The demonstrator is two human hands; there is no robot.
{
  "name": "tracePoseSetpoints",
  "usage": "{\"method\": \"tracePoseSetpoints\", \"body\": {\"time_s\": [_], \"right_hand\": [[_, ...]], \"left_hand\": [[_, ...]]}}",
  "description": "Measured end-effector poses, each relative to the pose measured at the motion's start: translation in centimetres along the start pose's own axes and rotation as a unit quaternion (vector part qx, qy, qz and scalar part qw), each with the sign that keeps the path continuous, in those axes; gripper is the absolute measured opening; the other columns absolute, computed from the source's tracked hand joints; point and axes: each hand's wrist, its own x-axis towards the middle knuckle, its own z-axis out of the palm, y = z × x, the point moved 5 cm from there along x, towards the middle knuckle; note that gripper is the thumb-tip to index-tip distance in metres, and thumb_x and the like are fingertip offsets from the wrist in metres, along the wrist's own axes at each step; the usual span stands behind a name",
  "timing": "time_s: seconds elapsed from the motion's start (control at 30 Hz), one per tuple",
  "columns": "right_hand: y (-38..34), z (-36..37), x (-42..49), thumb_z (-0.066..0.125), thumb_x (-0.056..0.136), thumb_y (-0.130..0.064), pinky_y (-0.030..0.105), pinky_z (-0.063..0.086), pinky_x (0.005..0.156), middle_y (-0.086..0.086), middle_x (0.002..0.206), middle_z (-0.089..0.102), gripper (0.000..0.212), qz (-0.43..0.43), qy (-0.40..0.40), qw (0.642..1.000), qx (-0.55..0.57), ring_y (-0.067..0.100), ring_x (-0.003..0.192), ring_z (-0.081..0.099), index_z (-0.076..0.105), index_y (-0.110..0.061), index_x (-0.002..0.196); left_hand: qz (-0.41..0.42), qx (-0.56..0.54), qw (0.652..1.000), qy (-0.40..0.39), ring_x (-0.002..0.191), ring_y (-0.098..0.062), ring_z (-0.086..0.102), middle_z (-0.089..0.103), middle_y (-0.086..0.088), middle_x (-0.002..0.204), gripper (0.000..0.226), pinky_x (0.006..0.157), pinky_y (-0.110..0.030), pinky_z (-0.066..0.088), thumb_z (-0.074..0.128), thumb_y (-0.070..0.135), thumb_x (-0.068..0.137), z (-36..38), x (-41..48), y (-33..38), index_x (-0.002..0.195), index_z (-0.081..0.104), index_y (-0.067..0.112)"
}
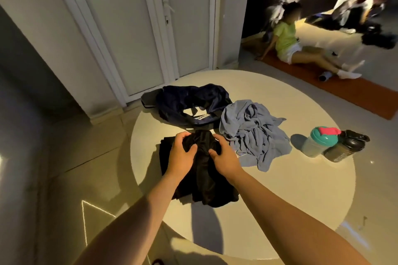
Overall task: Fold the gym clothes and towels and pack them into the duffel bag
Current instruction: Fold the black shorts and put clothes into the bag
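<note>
A crumpled black garment (204, 180) lies on the round white table (280, 200) in front of me. My left hand (183, 153) grips its upper edge with curled fingers, and my right hand (224, 157) grips the bunched cloth beside it. Behind the garment sits the dark navy duffel bag (189, 103), open, with a white label showing inside. A rumpled light blue towel (254, 133) lies to the right of the black garment, touching the bag's right end.
Two shaker bottles stand at the table's right: a clear one with a teal lid (318, 142) and a dark one (344, 146). White doors (129, 28) stand behind. A person (288, 43) sits on an orange mat (355, 94) on the floor.
</note>
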Motion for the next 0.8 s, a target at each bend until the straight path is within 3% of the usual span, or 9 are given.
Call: {"method": "tracePoseSetpoints", "body": {"time_s": [0.1,0.2,0.43,0.57,0.73,0.8], "right_hand": [[-1.5,3.4,0.6,0.055,0.100,-0.009,0.031,0.042,0.102,0.005,0.137,0.057,0.048,0.030,0.023,0.999,-0.015,0.023,0.124,0.054,0.043,-0.021,0.144],[-2.7,5.9,1.0,0.055,0.099,-0.010,0.040,0.044,0.105,0.006,0.135,0.059,0.046,0.061,0.045,0.997,-0.017,0.027,0.123,0.056,0.044,-0.022,0.142],[-3.3,8.6,3.4,0.054,0.100,-0.014,0.041,0.043,0.106,0.004,0.136,0.057,0.048,0.097,0.068,0.993,0.014,0.025,0.124,0.054,0.039,-0.024,0.145],[-3.2,8.9,5.4,0.066,0.095,-0.019,0.039,0.045,0.105,-0.002,0.131,0.054,0.064,0.118,0.036,0.989,0.080,0.020,0.120,0.055,0.033,-0.026,0.149],[-3.3,8.6,8.6,0.070,0.091,-0.016,0.027,0.040,0.099,0.003,0.142,0.052,0.075,0.111,0.041,0.993,0.023,0.021,0.124,0.053,0.028,-0.019,0.154],[-3.5,8.1,10.2,0.069,0.091,-0.014,0.025,0.038,0.099,0.005,0.145,0.052,0.074,0.114,0.065,0.991,-0.003,0.024,0.130,0.051,0.030,-0.018,0.154]], "left_hand": [[-0.021,-0.015,0.999,-0.032,0.103,-0.007,0.057,0.055,0.017,0.107,0.030,0.083,-0.015,0.046,0.063,0.015,0.096,-2.9,1.7,-1.5,0.118,0.049,0.028],[-0.045,-0.020,0.995,-0.085,0.109,-0.016,0.058,0.058,0.006,0.115,0.035,0.092,-0.032,0.050,0.064,0.014,0.093,-4.9,3.2,-2.8,0.120,0.048,0.030],[-0.085,-0.030,0.983,-0.162,0.116,-0.020,0.058,0.059,-0.001,0.126,0.038,0.094,-0.034,0.053,0.060,0.014,0.096,-6.3,7.7,-4.1,0.129,0.049,0.030],[-0.084,-0.004,0.980,-0.181,0.119,-0.018,0.057,0.060,0.002,0.129,0.042,0.095,-0.031,0.048,0.055,0.012,0.097,-5.5,10.6,-3.5,0.136,0.053,0.026],[-0.082,0.021,0.976,-0.202,0.117,-0.016,0.058,0.061,0.006,0.128,0.046,0.096,-0.032,0.050,0.056,0.017,0.096,-4.2,14.7,-2.8,0.140,0.053,0.030],[-0.080,0.010,0.972,-0.220,0.113,-0.013,0.060,0.063,0.008,0.123,0.045,0.088,-0.026,0.050,0.056,0.016,0.095,-3.7,16.4,-2.3,0.138,0.054,0.030]]}}
